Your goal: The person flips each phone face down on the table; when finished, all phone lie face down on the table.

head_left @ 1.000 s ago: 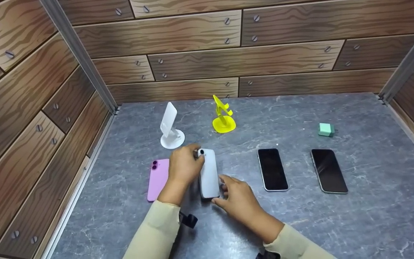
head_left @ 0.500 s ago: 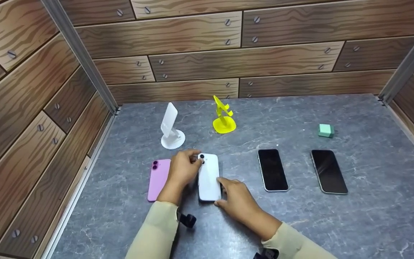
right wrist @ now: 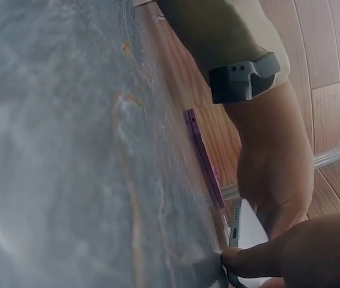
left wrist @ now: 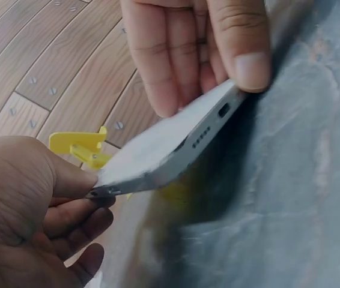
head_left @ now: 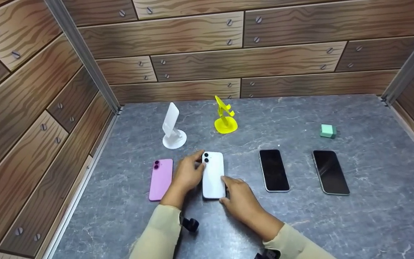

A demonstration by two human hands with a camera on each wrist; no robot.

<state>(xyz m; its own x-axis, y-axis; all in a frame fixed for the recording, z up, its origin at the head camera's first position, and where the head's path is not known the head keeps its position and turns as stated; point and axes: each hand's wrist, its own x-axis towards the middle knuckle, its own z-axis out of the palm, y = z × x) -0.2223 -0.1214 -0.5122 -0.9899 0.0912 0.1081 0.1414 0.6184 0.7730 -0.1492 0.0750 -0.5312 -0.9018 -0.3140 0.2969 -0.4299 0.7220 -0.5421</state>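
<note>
Both hands hold a white smartphone (head_left: pixel 214 176), back side up with its two camera lenses at the upper left. My left hand (head_left: pixel 188 172) pinches its left edge near the cameras, thumb above and fingers below in the left wrist view. My right hand (head_left: pixel 241 198) grips the lower right corner, with the thumb (left wrist: pixel 253 69) at the bottom edge by the charging port. Seen from the left wrist, the phone is tilted, with a dark shadow under it. Just left of the left hand lies a pink smartphone (head_left: pixel 161 180), back up.
A white phone stand (head_left: pixel 174 138) and a yellow phone stand (head_left: pixel 225 124) stand behind the hands. To the right lie two smartphones, one (head_left: pixel 274 170) nearer and another (head_left: pixel 331 172) farther, dark screens up. A green charger plug (head_left: pixel 327 131) sits behind them. Wood-patterned panels (head_left: pixel 199 39) enclose the grey tabletop.
The white phone, steeply angled a second ago, has turned flatter so its back faces up more. The right hand has closed in on its lower right corner. Other things stay put.
</note>
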